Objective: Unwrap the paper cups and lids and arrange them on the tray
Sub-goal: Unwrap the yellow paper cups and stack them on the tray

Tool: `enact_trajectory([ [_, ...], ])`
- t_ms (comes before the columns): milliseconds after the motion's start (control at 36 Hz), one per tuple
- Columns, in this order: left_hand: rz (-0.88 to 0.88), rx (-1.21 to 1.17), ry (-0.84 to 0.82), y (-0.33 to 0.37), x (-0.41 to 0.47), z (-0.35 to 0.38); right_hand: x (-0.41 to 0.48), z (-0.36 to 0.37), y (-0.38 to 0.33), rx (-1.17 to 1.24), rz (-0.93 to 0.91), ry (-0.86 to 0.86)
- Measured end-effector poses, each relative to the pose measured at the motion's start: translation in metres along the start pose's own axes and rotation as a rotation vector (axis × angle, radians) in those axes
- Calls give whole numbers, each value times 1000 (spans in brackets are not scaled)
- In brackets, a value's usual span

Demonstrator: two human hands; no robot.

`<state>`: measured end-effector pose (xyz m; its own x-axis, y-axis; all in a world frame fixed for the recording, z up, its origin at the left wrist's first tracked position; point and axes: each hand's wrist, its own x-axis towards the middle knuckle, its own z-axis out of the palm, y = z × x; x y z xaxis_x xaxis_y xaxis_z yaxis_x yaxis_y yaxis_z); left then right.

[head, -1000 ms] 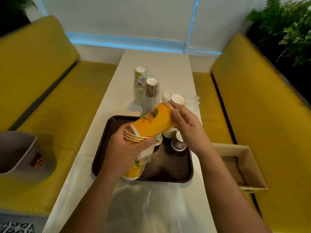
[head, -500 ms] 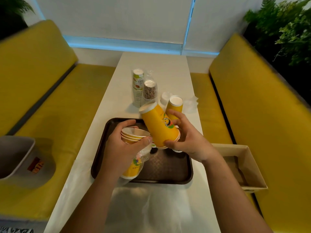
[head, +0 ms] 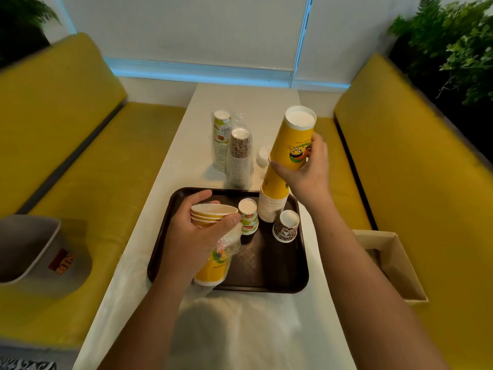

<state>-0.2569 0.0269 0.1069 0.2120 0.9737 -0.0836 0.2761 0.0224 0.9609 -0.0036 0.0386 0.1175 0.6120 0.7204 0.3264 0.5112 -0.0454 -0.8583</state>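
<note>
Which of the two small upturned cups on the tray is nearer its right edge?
The brown-patterned cup; the fruit-printed cup stands further left, beside the left hand.

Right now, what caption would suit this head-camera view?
Right hand holds inverted yellow cups over the stack on the tray; left hand grips partly wrapped cups.

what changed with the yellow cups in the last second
The right hand pulled a batch of yellow cups off the half-wrapped bunch in the left hand, turned it bottom-up and carried it right, onto or above the tall yellow stack on the tray. The left hand kept its grip; the fruit-print cup, brown-print cup and wrapped sleeves stayed put.
</note>
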Motion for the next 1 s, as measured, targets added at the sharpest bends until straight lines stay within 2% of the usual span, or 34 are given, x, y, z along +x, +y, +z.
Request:
enact_trajectory([
  [167,-11,1,4,1,1,0,12,17,21,-116,54,-5],
  [333,-40,2,-3,0,3,2,1,30,50,-158,225,-190],
  [417,-58,-16,5,0,3,3,-17,28,42,-158,222,-64],
  [472,-60,-16,1,1,3,4,-36,24,27,-119,126,91],
  [528,-78,-23,-10,2,4,5,-58,21,15,-31,-22,138],
  [611,-133,-76,-20,3,5,7,-90,17,5,132,-114,-118],
  [694,-205,-231,-40,4,6,8,-122,19,-1,316,79,-478],
  [778,-222,-313,-53,11,5,13,-143,25,-5,459,187,-642],
  [861,-218,-322,-7,14,2,21,-155,27,-11,526,209,-660],
  [1000,-188,-257,-60,12,-7,32,-164,36,-15,415,217,-476],
])
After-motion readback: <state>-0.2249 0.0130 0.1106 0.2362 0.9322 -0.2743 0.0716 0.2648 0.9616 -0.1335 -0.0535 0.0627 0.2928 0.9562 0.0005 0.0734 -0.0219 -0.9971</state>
